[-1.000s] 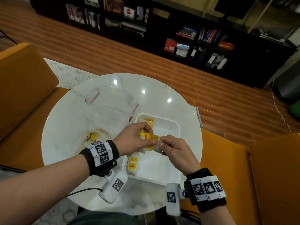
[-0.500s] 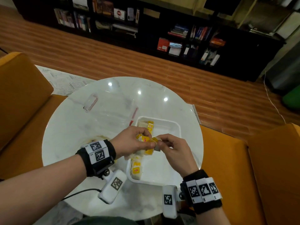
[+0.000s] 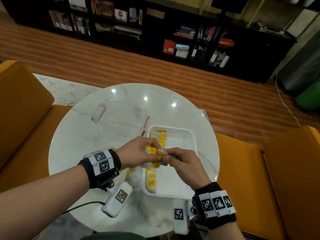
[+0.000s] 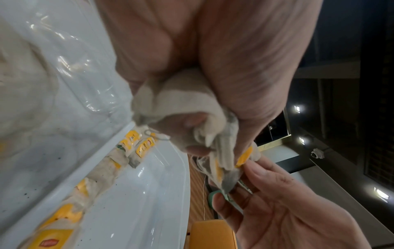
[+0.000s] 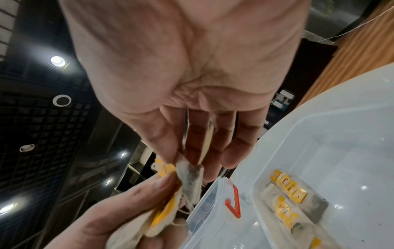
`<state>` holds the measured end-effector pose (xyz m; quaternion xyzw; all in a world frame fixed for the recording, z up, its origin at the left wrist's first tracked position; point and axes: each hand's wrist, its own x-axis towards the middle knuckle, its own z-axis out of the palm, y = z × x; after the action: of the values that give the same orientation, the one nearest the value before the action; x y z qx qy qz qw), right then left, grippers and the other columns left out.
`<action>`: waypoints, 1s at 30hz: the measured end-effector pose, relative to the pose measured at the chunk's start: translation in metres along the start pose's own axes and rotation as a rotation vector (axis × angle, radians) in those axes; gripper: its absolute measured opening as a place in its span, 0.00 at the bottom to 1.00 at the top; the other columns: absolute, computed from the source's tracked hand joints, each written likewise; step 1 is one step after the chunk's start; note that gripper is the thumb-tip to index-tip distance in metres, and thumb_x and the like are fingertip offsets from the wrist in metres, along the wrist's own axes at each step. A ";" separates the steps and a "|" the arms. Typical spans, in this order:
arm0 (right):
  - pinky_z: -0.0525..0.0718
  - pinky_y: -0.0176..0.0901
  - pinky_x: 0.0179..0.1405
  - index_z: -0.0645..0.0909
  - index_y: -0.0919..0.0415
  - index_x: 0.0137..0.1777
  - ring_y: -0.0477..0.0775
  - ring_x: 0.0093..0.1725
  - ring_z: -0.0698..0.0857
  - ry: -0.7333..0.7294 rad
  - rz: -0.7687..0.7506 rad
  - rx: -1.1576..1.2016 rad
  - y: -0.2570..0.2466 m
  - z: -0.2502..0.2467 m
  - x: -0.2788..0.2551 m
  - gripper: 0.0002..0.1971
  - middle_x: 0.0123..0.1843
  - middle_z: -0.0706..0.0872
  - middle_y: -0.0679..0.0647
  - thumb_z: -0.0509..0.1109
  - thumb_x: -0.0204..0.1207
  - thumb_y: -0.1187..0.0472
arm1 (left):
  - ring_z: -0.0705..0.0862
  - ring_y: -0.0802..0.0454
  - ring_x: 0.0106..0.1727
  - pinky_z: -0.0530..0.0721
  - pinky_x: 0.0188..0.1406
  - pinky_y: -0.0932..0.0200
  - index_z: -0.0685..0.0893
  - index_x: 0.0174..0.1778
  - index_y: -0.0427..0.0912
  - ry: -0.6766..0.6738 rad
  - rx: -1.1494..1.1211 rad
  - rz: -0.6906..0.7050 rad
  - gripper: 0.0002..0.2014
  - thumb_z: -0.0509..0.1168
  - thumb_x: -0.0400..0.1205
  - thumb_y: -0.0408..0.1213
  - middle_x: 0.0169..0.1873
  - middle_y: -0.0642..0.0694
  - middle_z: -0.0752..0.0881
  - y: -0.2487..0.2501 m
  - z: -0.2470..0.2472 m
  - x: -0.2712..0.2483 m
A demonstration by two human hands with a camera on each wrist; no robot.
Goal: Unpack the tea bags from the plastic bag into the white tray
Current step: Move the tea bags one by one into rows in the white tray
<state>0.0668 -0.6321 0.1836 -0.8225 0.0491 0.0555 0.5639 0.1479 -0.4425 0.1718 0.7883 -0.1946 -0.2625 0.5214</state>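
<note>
Above the white tray (image 3: 194, 135), the left hand (image 3: 138, 153) clutches a tea-bag bunch (image 3: 152, 153); the right hand (image 3: 183, 161) pinches one bag's end, just rightward.

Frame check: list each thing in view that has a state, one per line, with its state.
Left hand: grips a bunch of white-and-yellow tea bags above the tray.
Right hand: pinches one tea bag at the bunch's end.
White rectangular plastic tray: partly filled, tea bags in a row along its left side.
Clear plastic bag: crumpled beside the tray.
Clear plastic lid with red clips: lying flat on the table.
</note>
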 end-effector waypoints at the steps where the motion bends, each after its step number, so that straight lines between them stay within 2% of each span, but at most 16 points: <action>1: 0.85 0.33 0.50 0.93 0.54 0.52 0.42 0.45 0.92 -0.008 -0.008 0.001 -0.001 0.000 -0.001 0.08 0.42 0.94 0.48 0.73 0.82 0.66 | 0.91 0.54 0.47 0.89 0.59 0.46 0.90 0.44 0.52 0.001 -0.007 -0.006 0.07 0.81 0.75 0.43 0.43 0.51 0.92 0.000 0.000 -0.001; 4: 0.89 0.41 0.55 0.91 0.51 0.54 0.45 0.48 0.93 -0.019 -0.009 -0.011 -0.004 -0.001 0.000 0.06 0.43 0.95 0.47 0.78 0.79 0.56 | 0.89 0.60 0.41 0.89 0.52 0.53 0.89 0.43 0.47 0.023 -0.021 -0.027 0.13 0.82 0.73 0.50 0.37 0.53 0.92 0.000 0.000 -0.003; 6: 0.88 0.41 0.53 0.89 0.49 0.55 0.45 0.47 0.93 -0.024 -0.011 -0.068 -0.004 -0.002 0.003 0.07 0.42 0.94 0.46 0.79 0.78 0.54 | 0.90 0.58 0.42 0.90 0.55 0.50 0.89 0.44 0.46 0.004 -0.014 -0.032 0.13 0.81 0.73 0.50 0.39 0.51 0.93 -0.001 0.000 -0.003; 8: 0.88 0.42 0.52 0.90 0.50 0.52 0.43 0.46 0.92 -0.040 -0.024 -0.158 -0.002 -0.003 0.008 0.03 0.42 0.94 0.45 0.77 0.80 0.56 | 0.93 0.52 0.45 0.89 0.59 0.43 0.89 0.45 0.47 -0.018 -0.027 -0.027 0.10 0.81 0.75 0.45 0.42 0.49 0.93 -0.004 -0.001 -0.004; 10: 0.86 0.39 0.51 0.91 0.49 0.49 0.42 0.47 0.91 -0.054 -0.028 -0.210 0.002 -0.003 0.013 0.02 0.42 0.94 0.42 0.76 0.81 0.57 | 0.93 0.52 0.47 0.90 0.58 0.42 0.89 0.47 0.53 0.004 -0.044 -0.032 0.09 0.81 0.75 0.43 0.47 0.50 0.92 -0.008 -0.001 -0.003; 13: 0.83 0.30 0.47 0.90 0.47 0.48 0.39 0.47 0.90 -0.002 -0.030 -0.224 0.007 -0.004 0.020 0.03 0.43 0.93 0.40 0.75 0.81 0.56 | 0.88 0.58 0.55 0.87 0.60 0.52 0.88 0.50 0.60 0.097 -0.016 -0.058 0.13 0.82 0.74 0.46 0.54 0.55 0.89 -0.014 -0.001 -0.003; 16: 0.80 0.26 0.45 0.89 0.46 0.46 0.36 0.46 0.88 0.138 -0.034 -0.232 0.021 -0.010 0.032 0.04 0.43 0.92 0.38 0.75 0.81 0.56 | 0.88 0.58 0.53 0.86 0.60 0.54 0.90 0.43 0.56 0.181 -0.106 -0.108 0.06 0.79 0.76 0.42 0.48 0.55 0.91 -0.023 -0.005 -0.003; 17: 0.81 0.28 0.46 0.88 0.46 0.46 0.36 0.46 0.88 0.175 -0.018 -0.215 0.029 -0.013 0.038 0.04 0.43 0.92 0.38 0.75 0.82 0.57 | 0.88 0.58 0.51 0.86 0.59 0.55 0.90 0.41 0.54 0.186 -0.140 -0.124 0.05 0.79 0.77 0.40 0.45 0.55 0.92 -0.025 -0.006 -0.005; 20: 0.86 0.44 0.51 0.87 0.46 0.47 0.43 0.48 0.89 0.227 0.086 -0.173 0.054 -0.019 0.058 0.04 0.45 0.92 0.42 0.73 0.83 0.57 | 0.89 0.58 0.47 0.83 0.56 0.58 0.90 0.39 0.49 0.166 -0.213 -0.156 0.04 0.77 0.78 0.36 0.41 0.52 0.92 -0.031 -0.011 -0.009; 22: 0.85 0.46 0.50 0.85 0.46 0.46 0.48 0.48 0.89 0.200 0.149 -0.226 0.073 -0.018 0.073 0.05 0.45 0.92 0.43 0.72 0.83 0.57 | 0.89 0.56 0.46 0.84 0.55 0.58 0.90 0.40 0.46 0.148 -0.270 -0.171 0.03 0.77 0.79 0.35 0.41 0.49 0.93 -0.035 -0.016 -0.012; 24: 0.83 0.45 0.49 0.85 0.48 0.48 0.51 0.49 0.89 0.122 0.210 -0.304 0.091 -0.013 0.089 0.04 0.46 0.91 0.45 0.72 0.84 0.56 | 0.89 0.54 0.46 0.85 0.54 0.55 0.90 0.39 0.47 0.150 -0.310 -0.194 0.03 0.77 0.77 0.37 0.41 0.49 0.92 -0.037 -0.019 -0.015; 25: 0.84 0.45 0.49 0.85 0.49 0.48 0.52 0.50 0.89 0.072 0.240 -0.344 0.100 -0.009 0.096 0.03 0.46 0.91 0.46 0.71 0.84 0.56 | 0.88 0.52 0.45 0.85 0.52 0.52 0.90 0.39 0.47 0.159 -0.340 -0.214 0.02 0.76 0.76 0.38 0.41 0.48 0.92 -0.039 -0.021 -0.015; 26: 0.85 0.46 0.49 0.86 0.49 0.49 0.53 0.49 0.90 0.022 0.272 -0.369 0.109 -0.005 0.103 0.03 0.46 0.92 0.47 0.71 0.84 0.55 | 0.87 0.49 0.41 0.85 0.46 0.51 0.90 0.40 0.46 0.168 -0.399 -0.243 0.01 0.75 0.75 0.38 0.39 0.46 0.91 -0.040 -0.022 -0.016; 28: 0.89 0.51 0.47 0.86 0.48 0.49 0.52 0.44 0.92 -0.056 0.333 -0.380 0.123 0.004 0.115 0.03 0.43 0.93 0.48 0.72 0.83 0.54 | 0.81 0.45 0.31 0.80 0.34 0.54 0.90 0.42 0.42 0.161 -0.552 -0.319 0.06 0.73 0.71 0.36 0.33 0.42 0.87 -0.043 -0.025 -0.018; 30: 0.92 0.53 0.48 0.87 0.47 0.48 0.51 0.41 0.92 -0.073 0.371 -0.380 0.132 0.010 0.124 0.03 0.41 0.93 0.47 0.73 0.82 0.55 | 0.78 0.44 0.28 0.75 0.35 0.55 0.90 0.45 0.42 0.156 -0.598 -0.356 0.13 0.72 0.65 0.39 0.32 0.39 0.85 -0.048 -0.027 -0.021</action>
<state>0.1704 -0.6725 0.0397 -0.8879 0.1672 0.1957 0.3812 0.1499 -0.3927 0.1403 0.6399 0.0716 -0.3338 0.6885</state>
